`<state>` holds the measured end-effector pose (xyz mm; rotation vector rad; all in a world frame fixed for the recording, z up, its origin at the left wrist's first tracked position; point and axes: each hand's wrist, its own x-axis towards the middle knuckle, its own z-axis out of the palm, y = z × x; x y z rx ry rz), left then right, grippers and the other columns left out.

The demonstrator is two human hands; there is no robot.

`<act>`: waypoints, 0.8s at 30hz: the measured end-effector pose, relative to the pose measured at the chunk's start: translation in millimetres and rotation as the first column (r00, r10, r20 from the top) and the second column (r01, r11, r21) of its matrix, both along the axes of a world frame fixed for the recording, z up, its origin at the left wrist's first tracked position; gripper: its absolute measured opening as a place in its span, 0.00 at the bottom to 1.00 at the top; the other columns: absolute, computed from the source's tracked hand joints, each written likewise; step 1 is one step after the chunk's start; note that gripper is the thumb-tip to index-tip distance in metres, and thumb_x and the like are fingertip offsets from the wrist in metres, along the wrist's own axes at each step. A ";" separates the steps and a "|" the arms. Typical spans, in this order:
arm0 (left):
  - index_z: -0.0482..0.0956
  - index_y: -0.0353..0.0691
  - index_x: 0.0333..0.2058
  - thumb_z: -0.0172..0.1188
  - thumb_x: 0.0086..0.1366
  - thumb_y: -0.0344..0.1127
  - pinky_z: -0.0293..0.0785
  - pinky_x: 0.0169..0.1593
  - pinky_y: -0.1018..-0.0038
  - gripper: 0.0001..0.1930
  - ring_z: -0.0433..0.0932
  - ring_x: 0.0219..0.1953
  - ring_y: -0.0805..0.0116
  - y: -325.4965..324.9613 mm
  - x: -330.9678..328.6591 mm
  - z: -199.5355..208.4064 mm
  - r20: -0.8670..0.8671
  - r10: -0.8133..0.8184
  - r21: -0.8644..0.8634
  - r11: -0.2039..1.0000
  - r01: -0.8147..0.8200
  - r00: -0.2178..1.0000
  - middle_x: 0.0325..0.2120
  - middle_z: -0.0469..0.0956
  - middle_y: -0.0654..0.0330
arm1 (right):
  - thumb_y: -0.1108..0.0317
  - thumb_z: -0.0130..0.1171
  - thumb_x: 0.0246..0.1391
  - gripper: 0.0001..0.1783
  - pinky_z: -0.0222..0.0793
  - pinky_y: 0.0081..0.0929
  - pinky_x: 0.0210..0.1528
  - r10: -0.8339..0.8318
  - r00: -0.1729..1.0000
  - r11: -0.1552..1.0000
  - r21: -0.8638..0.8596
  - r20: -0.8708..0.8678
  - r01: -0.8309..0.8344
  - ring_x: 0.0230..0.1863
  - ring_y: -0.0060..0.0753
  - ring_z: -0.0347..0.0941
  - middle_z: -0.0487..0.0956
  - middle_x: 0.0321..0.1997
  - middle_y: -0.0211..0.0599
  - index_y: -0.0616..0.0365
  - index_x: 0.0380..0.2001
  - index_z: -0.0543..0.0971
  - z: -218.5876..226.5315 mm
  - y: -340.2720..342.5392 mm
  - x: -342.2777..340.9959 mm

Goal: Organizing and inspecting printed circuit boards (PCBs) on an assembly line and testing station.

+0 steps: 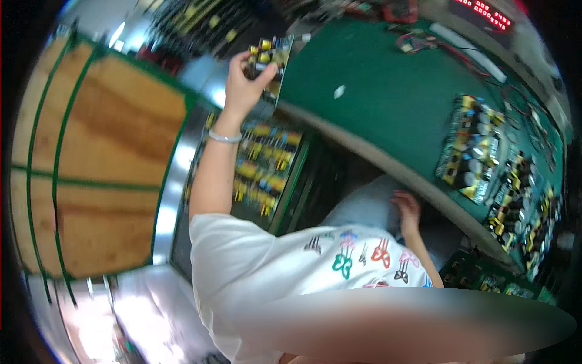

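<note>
Rows of loaded circuit boards [264,162] lie below the left hand [244,90], which grips one board [281,59] at the green table's [376,91] left end, its handling seemingly unfinished. The right hand [410,211], by the lap, looks empty; farther right, more boards [471,148] sit tabled, finished or waiting, I cannot tell.

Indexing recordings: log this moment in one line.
left hand: holding circuit board | right hand: near thigh | green table: other boards along right side

the worktop [376,91] is dimly lit; well left of it, white glare swallows detail. boards [200,21] just left of it smear; below it, an oval blur; edges bend into black.
</note>
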<state>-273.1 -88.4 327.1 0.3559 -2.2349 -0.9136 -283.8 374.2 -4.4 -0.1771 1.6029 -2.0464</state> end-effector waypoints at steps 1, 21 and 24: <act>0.66 0.27 0.54 0.74 0.57 0.47 0.75 0.44 0.74 0.38 0.79 0.39 0.71 -6.2 35.8 5.5 0.010 0.020 0.010 1.000 -0.020 1.000 0.38 0.81 0.54 | 0.70 0.55 0.57 0.15 0.71 0.28 0.54 0.026 0.996 0.998 0.050 0.080 -0.030 0.48 0.38 0.77 0.78 0.53 0.41 0.61 0.47 0.78 -7.7 27.1 -4.1; 0.77 0.34 0.45 0.77 0.44 0.51 0.70 0.53 0.59 0.34 0.72 0.49 0.49 18.6 511.1 -70.7 0.273 0.813 -0.643 0.552 -0.531 0.515 0.43 0.71 0.50 | 0.53 0.43 0.68 0.26 0.50 0.63 0.67 -0.047 0.780 0.338 -0.725 0.624 0.600 0.68 0.53 0.61 0.69 0.67 0.44 0.58 0.60 0.73 -68.4 178.9 -167.1; 0.76 0.34 0.44 0.76 0.44 0.51 0.68 0.54 0.57 0.34 0.71 0.49 0.49 25.3 541.4 -92.5 0.404 0.801 -0.623 0.594 -0.508 0.442 0.41 0.72 0.50 | 0.53 0.42 0.68 0.26 0.50 0.63 0.67 -0.067 0.767 0.337 -0.709 0.638 0.619 0.68 0.53 0.61 0.69 0.67 0.44 0.58 0.59 0.73 -69.5 141.5 -161.4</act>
